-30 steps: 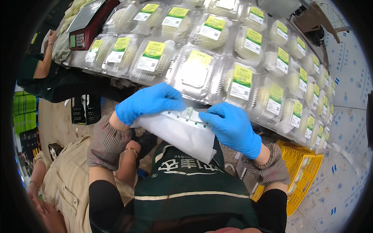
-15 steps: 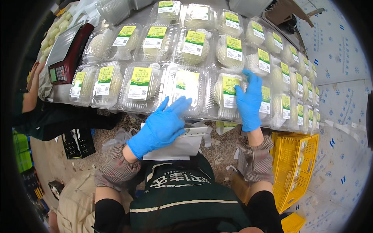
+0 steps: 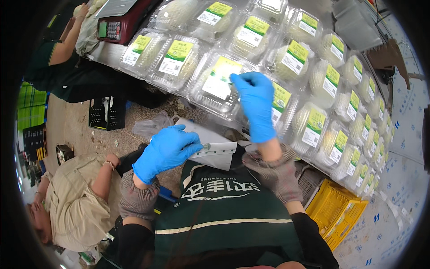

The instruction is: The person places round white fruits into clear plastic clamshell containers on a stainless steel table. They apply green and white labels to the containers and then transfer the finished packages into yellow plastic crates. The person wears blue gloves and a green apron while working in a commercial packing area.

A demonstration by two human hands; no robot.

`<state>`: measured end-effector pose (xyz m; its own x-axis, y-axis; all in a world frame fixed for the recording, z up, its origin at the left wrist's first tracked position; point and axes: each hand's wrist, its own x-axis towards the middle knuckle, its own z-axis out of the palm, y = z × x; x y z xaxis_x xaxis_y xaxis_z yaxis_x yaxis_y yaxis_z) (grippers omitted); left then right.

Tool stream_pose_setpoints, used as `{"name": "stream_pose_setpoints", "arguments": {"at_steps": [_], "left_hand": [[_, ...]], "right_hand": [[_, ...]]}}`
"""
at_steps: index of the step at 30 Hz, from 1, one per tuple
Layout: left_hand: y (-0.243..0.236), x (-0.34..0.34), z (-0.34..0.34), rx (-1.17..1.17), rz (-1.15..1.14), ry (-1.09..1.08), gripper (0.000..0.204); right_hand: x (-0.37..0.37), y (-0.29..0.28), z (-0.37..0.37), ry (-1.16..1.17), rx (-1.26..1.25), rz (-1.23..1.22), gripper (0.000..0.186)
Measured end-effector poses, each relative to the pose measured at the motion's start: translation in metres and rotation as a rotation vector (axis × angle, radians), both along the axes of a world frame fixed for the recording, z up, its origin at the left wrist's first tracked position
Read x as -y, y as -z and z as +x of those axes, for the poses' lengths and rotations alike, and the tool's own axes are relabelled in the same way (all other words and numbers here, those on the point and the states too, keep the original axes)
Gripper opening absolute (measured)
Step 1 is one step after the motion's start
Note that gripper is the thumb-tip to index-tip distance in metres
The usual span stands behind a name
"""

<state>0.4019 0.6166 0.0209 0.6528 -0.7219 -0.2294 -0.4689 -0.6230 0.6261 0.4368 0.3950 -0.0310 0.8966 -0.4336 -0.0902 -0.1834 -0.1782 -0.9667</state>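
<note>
My blue-gloved left hand (image 3: 168, 150) is closed on a white backing sheet (image 3: 215, 154) with small green marks, in front of my dark green apron (image 3: 224, 215). My blue-gloved right hand (image 3: 254, 105) has its fingertips pinched at the green-and-white label (image 3: 217, 80) on a clear clamshell box near the table's front edge; whether anything is between those fingertips I cannot make out. Several similar labelled boxes (image 3: 313, 125) of pale round produce in foam nets stand in rows on the table around it.
A red scale (image 3: 116, 27) sits at the table's left, beside a co-worker (image 3: 62, 56). Another person in beige (image 3: 76, 201) is at lower left. A black crate (image 3: 106, 114) lies on the floor, yellow crates (image 3: 336, 210) at lower right. Clear containers (image 3: 354, 24) are at the back right.
Both hands held the sheet a second ago, then spread over the boxes. Now my left hand is back down on the sheet and my right hand has moved left and pinches at a label.
</note>
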Motion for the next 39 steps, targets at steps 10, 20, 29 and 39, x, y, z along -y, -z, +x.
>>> {"name": "stream_pose_setpoints", "arguments": {"at_steps": [10, 20, 29, 39], "left_hand": [[-0.008, -0.034, 0.087, -0.015, -0.115, 0.094, 0.015], [0.004, -0.049, 0.126, -0.014, -0.158, 0.275, 0.014], [0.004, -0.007, 0.142, 0.171, -0.317, 0.519, 0.009], [0.006, 0.055, 0.139, -0.185, -0.422, 0.066, 0.027]], "right_hand": [[0.015, -0.001, 0.007, -0.009, -0.247, -0.277, 0.022], [-0.025, -0.010, 0.021, -0.068, -0.052, -1.021, 0.013], [0.002, -0.011, 0.029, -0.152, -0.168, -0.792, 0.020], [0.011, -0.050, -0.007, -0.129, -0.109, 0.084, 0.008]]}}
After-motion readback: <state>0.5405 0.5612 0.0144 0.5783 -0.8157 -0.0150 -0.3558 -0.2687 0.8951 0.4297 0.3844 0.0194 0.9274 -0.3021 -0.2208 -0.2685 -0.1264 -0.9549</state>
